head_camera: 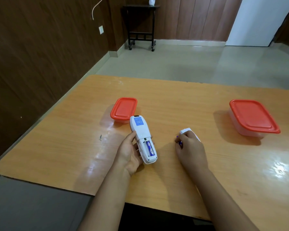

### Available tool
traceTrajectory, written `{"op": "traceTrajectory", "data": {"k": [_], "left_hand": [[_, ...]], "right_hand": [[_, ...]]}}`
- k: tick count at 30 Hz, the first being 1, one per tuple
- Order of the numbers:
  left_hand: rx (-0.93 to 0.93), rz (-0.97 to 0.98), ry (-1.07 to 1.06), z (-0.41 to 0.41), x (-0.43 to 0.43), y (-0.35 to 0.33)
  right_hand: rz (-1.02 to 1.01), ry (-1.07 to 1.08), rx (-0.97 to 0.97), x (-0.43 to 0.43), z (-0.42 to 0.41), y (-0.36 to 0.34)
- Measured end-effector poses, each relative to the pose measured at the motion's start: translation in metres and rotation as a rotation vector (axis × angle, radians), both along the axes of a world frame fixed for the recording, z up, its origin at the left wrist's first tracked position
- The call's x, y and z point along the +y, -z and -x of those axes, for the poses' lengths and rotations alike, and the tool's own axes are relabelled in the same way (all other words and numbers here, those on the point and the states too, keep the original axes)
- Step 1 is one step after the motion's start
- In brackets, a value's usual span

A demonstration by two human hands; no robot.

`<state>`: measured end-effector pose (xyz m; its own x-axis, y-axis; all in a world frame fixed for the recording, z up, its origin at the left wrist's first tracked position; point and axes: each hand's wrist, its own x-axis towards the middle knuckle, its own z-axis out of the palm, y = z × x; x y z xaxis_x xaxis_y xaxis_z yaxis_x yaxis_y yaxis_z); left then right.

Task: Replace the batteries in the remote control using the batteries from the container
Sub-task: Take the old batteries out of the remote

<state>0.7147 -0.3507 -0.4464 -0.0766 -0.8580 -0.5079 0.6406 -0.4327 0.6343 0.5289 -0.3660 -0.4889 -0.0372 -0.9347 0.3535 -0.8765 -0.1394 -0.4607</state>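
My left hand (129, 151) holds a white remote control (141, 130) face down, just above the table. Its battery bay is uncovered and one blue battery (150, 148) lies in the right slot; the left slot looks empty. My right hand (189, 150) rests on the table to the right, fingers closed around a small purple-blue battery (179, 142) that barely shows. The white battery cover (185, 130) lies on the table, partly under that hand. Two clear containers with red lids, both closed, stand on the table: a small one (123, 108) behind the remote and a larger one (253, 116) at the right.
The orange wooden table (182, 100) has its left edge close to a dark wood-panelled wall. A small dark mark (100, 137) sits on the tabletop left of the remote. Beyond the table lie a tiled floor and a dark wheeled side table (141, 25).
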Motion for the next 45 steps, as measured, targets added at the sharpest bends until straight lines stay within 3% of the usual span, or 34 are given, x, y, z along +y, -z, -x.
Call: {"op": "traceTrajectory", "data": {"k": [5, 9, 13, 23, 34, 45], "left_hand": [[-0.019, -0.02, 0.045, -0.001, 0.0, 0.002], [-0.05, 0.013, 0.063, -0.002, -0.001, 0.0], [-0.102, 0.008, 0.086, -0.002, 0.0, -0.001], [-0.156, 0.037, 0.158, -0.001, 0.003, -0.003], [-0.269, 0.059, 0.217, -0.001, 0.012, -0.001], [-0.125, 0.043, 0.178, -0.003, 0.013, -0.006]], "right_hand": [[-0.161, 0.071, 0.16, 0.006, -0.003, -0.014], [-0.079, -0.241, -0.188, 0.016, -0.016, -0.042], [-0.087, -0.446, -0.057, 0.028, -0.033, -0.049], [0.071, -0.446, 0.16, 0.036, -0.042, -0.049], [0.019, -0.426, 0.286, 0.041, -0.045, -0.056], [-0.073, -0.419, 0.237, 0.044, -0.053, -0.062]]}}
